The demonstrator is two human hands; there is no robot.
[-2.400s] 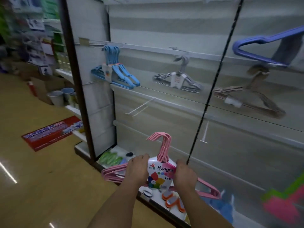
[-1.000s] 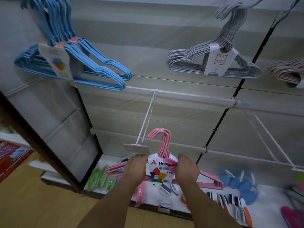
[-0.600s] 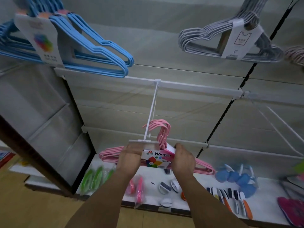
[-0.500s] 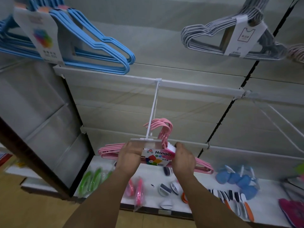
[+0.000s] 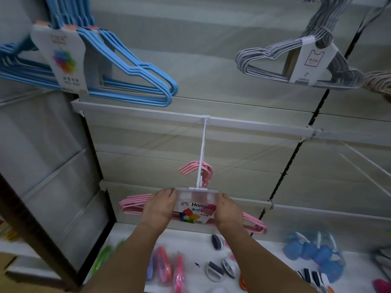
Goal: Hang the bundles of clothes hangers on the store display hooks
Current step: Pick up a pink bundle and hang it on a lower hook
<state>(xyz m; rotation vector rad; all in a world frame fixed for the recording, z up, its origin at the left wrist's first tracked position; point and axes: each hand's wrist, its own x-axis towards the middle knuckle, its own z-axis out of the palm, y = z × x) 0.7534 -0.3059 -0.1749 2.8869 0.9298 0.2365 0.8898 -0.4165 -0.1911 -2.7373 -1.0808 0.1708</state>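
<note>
The left hand (image 5: 159, 208) grips the left shoulder of the pink hanger bundle (image 5: 252, 224), fingers curled over its upper bars. The right hand (image 5: 228, 210) grips the bundle on the other side of its printed label (image 5: 195, 212). The bundle's pink hooks (image 5: 206, 172) rise around the white display hook (image 5: 202, 153), whose clear tag plate (image 5: 195, 192) sits just above the label between both hands. That hook juts from a white rail (image 5: 148, 113) on the wall panel. Above hang a blue hanger bundle (image 5: 131, 81) at left and a grey hanger bundle (image 5: 273, 60) at right. Below, a white shelf (image 5: 264, 261) carries small packaged goods.
</note>
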